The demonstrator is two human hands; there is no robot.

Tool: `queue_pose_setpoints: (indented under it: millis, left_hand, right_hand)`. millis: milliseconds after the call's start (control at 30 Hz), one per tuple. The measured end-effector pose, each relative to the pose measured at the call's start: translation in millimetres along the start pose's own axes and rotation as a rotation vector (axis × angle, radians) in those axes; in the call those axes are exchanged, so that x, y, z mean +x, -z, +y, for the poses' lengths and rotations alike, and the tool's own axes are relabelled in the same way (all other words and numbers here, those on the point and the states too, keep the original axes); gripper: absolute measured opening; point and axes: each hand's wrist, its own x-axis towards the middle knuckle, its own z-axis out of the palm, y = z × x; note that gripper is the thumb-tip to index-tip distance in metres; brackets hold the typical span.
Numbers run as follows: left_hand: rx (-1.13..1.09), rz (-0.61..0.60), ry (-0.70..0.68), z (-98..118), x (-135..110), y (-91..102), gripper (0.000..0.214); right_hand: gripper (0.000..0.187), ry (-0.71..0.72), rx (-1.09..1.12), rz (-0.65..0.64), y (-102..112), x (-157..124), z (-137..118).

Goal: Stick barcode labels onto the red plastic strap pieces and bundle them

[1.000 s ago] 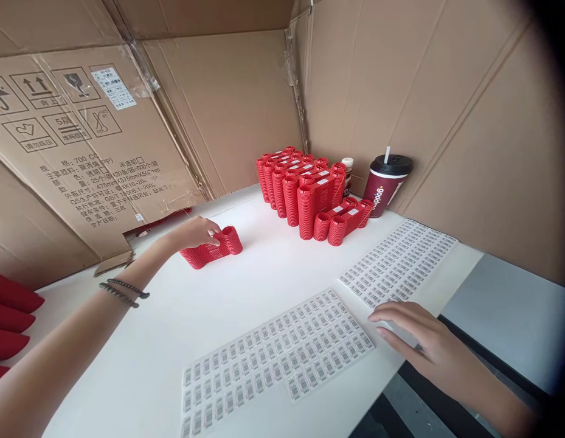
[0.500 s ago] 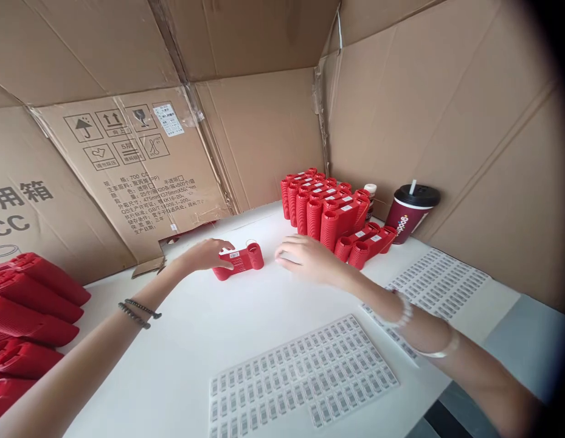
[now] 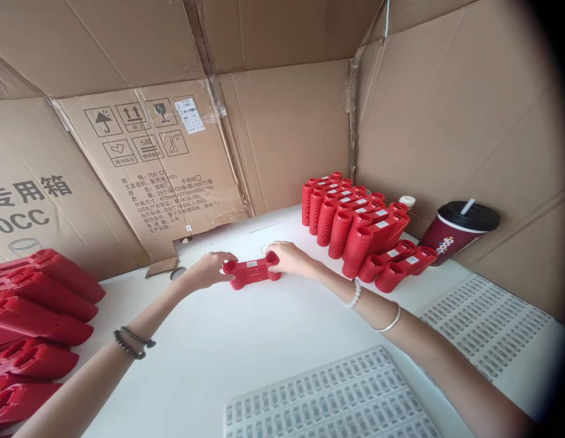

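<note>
A red plastic part (image 3: 253,275), two ribbed tubes joined by a flat web, stands on the white table with a small printed label on its upper face. My left hand (image 3: 213,269) is closed on its left tube, thumb in front and fingers behind. At the other end, my right hand (image 3: 286,258) grips the right tube from above. A sheet of printed labels (image 3: 328,395) lies nearer to me, its lower edge cut off by the frame.
Rows of labelled red parts (image 3: 350,219) stand at the back right. More red parts (image 3: 40,310) are stacked at the left edge. A lidded maroon cup (image 3: 450,234) stands at right, near another label sheet (image 3: 487,322). Cardboard walls (image 3: 286,134) enclose the table.
My right hand has moved left onto the part's right tube, where it was apart from it before. My left hand stays at the left end. The view has shifted somewhat.
</note>
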Motion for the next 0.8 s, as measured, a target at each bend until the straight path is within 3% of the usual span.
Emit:
queue_pose_setpoints:
  millis: [467, 800]
  left_hand:
    - [-0.063, -0.057, 0.009, -4, 3, -0.6, 0.036]
    - [-0.052, -0.077, 0.002, -1, 5, -0.5, 0.037]
  right_hand:
    - [0.013, -0.004, 0.052, -0.065, 12, -3, -2]
    - [0.013, -0.037, 0.067, -0.048, 2, -1, 4]
